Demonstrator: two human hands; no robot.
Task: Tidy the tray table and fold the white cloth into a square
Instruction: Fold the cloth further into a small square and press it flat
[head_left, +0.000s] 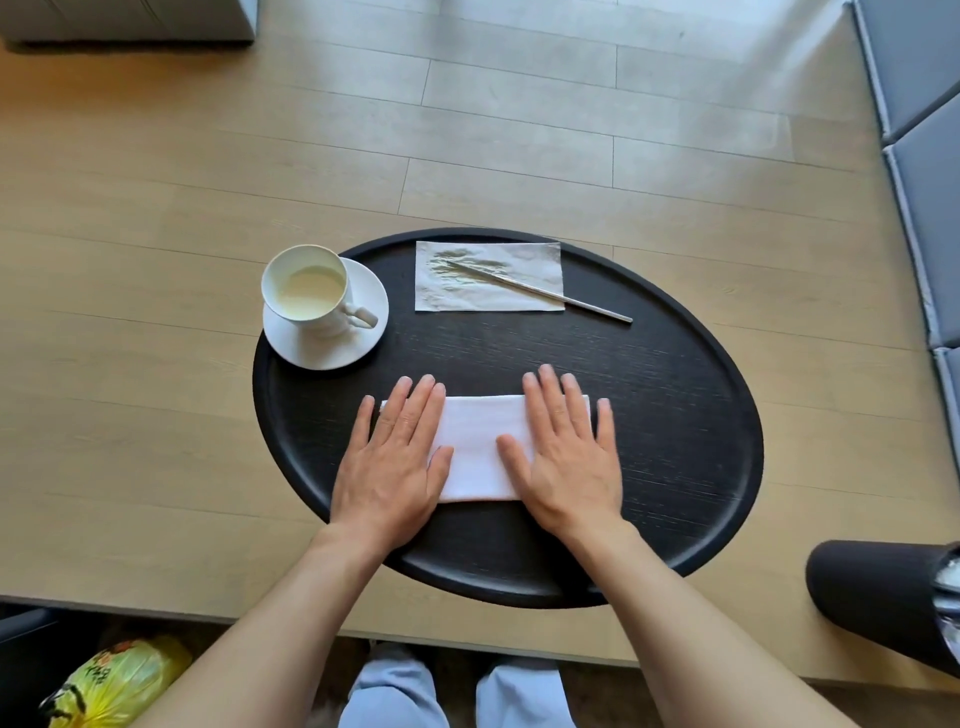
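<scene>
A white cloth (480, 447), folded into a flat rectangle, lies on the near half of the round black tray table (675, 415). My left hand (392, 457) lies flat, palm down, on the cloth's left end with fingers spread. My right hand (563, 452) lies flat on its right end the same way. Only the cloth's middle strip shows between them. At the back of the tray a silver spoon (545, 293) rests diagonally across a flat grey napkin (488, 278). A white cup (309, 288) of pale liquid stands on a white saucer (332, 343) at the tray's left rim.
The tray table stands on a light wooden floor. A grey padded seat (924, 156) runs along the right edge. A dark cylinder-shaped object (878, 597) sits at the lower right, a yellow plastic bag (119, 680) at the lower left. My knees in pale trousers (457, 696) are below the tray.
</scene>
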